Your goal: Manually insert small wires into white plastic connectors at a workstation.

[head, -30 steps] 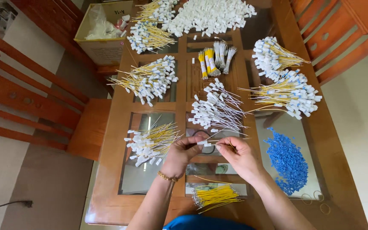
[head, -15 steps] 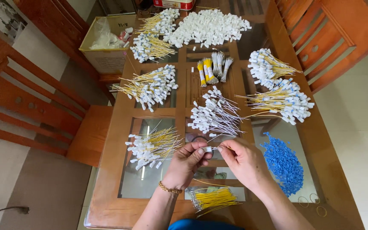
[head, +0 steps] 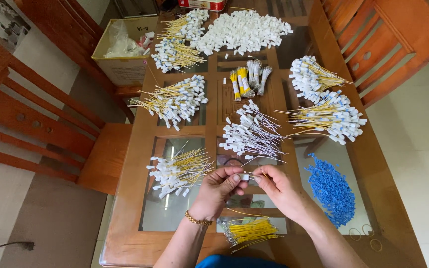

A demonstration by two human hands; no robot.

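Observation:
My left hand (head: pixel 219 188) and my right hand (head: pixel 278 187) meet over the near middle of a glass-topped wooden table (head: pixel 135 149). Together they pinch a small white connector with a thin wire (head: pixel 245 175) between their fingertips. Just beyond them lies a heap of white-tipped white wires (head: pixel 251 133). A bundle of loose yellow wires (head: pixel 250 231) rests near the table edge below my hands. To the left is a pile of yellow wires with white ends (head: pixel 178 170).
A pile of small blue pieces (head: pixel 331 189) lies at the right. More wire bundles (head: pixel 329 115) and a heap of white connectors (head: pixel 244 32) fill the far side. A cardboard box (head: pixel 122 49) sits on a seat; wooden chairs (head: pixel 31 124) flank the table.
The view has shifted a little and my hands have drawn closer together, fingertips now meeting on the small white connector.

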